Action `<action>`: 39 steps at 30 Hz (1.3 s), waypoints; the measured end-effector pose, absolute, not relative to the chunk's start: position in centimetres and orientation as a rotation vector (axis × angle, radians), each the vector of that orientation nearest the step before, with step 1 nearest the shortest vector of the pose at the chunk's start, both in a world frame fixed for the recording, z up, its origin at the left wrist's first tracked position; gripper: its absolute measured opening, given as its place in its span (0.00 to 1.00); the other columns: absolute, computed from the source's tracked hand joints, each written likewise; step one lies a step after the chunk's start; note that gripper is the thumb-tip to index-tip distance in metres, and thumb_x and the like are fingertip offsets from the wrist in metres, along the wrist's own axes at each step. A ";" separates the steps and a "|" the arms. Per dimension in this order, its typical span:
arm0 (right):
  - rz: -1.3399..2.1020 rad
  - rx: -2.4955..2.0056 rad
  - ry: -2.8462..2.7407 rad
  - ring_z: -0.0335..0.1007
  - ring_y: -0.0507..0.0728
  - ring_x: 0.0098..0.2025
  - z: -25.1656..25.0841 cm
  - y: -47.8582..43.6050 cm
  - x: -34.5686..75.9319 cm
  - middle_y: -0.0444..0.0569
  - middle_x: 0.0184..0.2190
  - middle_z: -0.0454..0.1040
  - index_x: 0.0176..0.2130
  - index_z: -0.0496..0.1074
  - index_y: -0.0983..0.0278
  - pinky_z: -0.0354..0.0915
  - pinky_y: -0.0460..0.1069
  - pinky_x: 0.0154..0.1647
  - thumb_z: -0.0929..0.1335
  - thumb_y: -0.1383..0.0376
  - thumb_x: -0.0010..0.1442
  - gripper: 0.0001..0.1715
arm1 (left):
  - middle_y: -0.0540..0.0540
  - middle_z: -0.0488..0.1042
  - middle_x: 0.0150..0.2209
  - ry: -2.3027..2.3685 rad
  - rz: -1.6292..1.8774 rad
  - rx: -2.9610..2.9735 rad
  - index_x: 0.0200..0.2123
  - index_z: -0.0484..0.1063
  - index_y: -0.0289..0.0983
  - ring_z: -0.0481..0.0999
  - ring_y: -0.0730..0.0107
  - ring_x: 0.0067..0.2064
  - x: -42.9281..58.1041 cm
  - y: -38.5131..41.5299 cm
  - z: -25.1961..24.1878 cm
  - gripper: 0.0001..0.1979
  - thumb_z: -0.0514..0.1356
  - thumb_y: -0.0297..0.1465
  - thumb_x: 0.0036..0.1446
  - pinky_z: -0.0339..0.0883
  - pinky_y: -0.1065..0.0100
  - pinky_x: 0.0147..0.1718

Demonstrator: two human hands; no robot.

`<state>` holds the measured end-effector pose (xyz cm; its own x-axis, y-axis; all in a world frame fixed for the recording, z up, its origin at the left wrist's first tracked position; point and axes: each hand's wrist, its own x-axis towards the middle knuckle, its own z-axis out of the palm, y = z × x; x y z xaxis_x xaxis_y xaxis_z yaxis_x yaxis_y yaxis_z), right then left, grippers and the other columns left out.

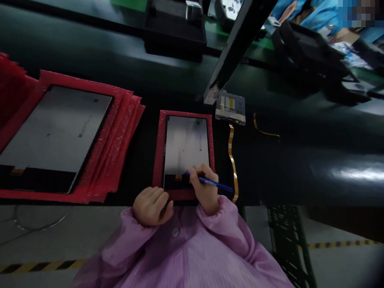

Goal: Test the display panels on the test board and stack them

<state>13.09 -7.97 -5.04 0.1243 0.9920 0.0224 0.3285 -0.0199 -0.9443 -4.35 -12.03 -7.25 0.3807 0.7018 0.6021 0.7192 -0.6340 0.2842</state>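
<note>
In my right hand (205, 185) is a blue pen (220, 186), its tip pointing left near the lower part of a display panel (186, 144). That panel lies with its silvery side up on a red plastic sheet (158, 160), and an orange connector tab (179, 177) shows on its black lower strip. My left hand (153, 206) rests curled at the table edge, by the sheet's lower left corner. Whether its fingers hold anything is hidden. To the left, a larger-looking panel (60, 128) lies on a stack of red sheets (112, 160).
A small grey device (230, 107) with an orange flat cable (231, 152) sits right of the panel, below a dark slanted post (231, 56). A short loose cable (264, 131) lies farther right. Black trays (177, 40) stand at the back; a co-worker's blue sleeve (318, 16) shows beyond.
</note>
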 end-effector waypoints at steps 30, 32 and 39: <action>1.467 -0.945 -1.448 0.63 0.49 0.20 -5.5 -9.2 14.2 0.41 0.21 0.69 0.27 0.62 0.60 0.59 0.45 0.20 0.70 0.55 0.60 0.18 | 0.42 0.76 0.33 -1.284 -1.236 -2.724 0.45 0.70 0.32 0.74 0.67 0.35 -4.8 -12.0 -7.1 0.11 0.50 0.27 0.65 0.69 0.67 0.35; 1.486 -0.931 -1.479 0.63 0.49 0.21 -5.5 -9.2 14.3 0.41 0.21 0.68 0.27 0.63 0.61 0.60 0.45 0.21 0.70 0.57 0.60 0.16 | 0.42 0.76 0.33 -1.271 -1.222 -2.736 0.45 0.70 0.32 0.73 0.67 0.34 -4.9 -12.0 -7.1 0.11 0.51 0.27 0.65 0.69 0.67 0.34; 1.495 -0.816 -1.675 0.61 0.49 0.22 -5.2 -8.6 14.4 0.40 0.22 0.65 0.29 0.63 0.61 0.59 0.45 0.24 0.69 0.52 0.61 0.18 | 0.44 0.76 0.33 -1.242 -1.256 -2.785 0.49 0.71 0.33 0.73 0.69 0.32 -4.8 -11.8 -6.7 0.13 0.51 0.28 0.66 0.69 0.68 0.32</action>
